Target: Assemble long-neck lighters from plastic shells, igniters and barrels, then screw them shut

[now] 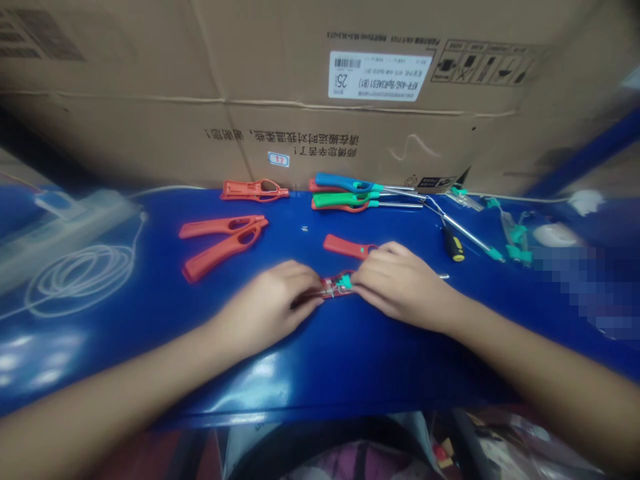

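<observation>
Both my hands rest on the blue table [150,320], meeting over a red lighter shell [331,287] with wires and a teal part inside. My left hand [273,300] has its fingers curled on the shell's left end. My right hand [400,280] pinches the teal part at the shell's right end. Just behind my right hand lies another red shell half [345,246].
Red shell halves [223,241] lie at the left, one more [254,191] at the back. Finished blue, green and red lighters [353,192] sit by the cardboard box [300,87]. A black-and-yellow screwdriver [454,248], teal parts [517,240] and a white coiled cable [80,277] are also here.
</observation>
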Tool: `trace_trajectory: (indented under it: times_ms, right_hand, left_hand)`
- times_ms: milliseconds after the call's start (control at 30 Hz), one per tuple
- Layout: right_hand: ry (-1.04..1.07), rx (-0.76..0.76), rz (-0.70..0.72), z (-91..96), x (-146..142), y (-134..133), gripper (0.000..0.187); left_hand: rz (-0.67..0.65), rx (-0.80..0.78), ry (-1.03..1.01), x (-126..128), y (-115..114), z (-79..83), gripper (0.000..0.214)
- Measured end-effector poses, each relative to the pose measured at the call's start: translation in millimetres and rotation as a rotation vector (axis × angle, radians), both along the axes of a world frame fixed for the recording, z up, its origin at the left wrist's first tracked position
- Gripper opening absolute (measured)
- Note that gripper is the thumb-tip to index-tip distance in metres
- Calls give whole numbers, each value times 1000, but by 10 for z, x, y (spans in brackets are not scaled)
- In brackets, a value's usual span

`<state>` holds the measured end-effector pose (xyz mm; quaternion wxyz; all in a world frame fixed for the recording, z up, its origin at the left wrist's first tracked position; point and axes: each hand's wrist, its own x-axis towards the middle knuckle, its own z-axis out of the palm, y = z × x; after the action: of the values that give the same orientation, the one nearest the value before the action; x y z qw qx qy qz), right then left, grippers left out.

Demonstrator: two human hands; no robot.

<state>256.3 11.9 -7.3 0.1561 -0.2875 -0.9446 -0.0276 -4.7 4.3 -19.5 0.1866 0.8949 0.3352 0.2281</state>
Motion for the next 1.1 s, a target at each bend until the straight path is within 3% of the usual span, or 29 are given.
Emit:
trace_trajectory:
  times_ms: [233,467,667,867,1100]
  right_hand:
    - [113,-202,-121,-4,2,-9,9]
    - [77,-324,-106,131,170,37,9]
    - [50,-383,-144,103,167,58,9]
    - [97,-429,-133,177,201,64,9]
    - [-70,-431,-185,263,379,114,7]
  left_hand:
    - [-13,2,-3,15,-2,-4,15]
    - [-6,-14,17,10,-8,14,17]
    - [-104,82,121,19,-9,15,31]
    - [-113,101,162,28,-18,-4,38]
    - [-128,79,148,0,13,-7,38]
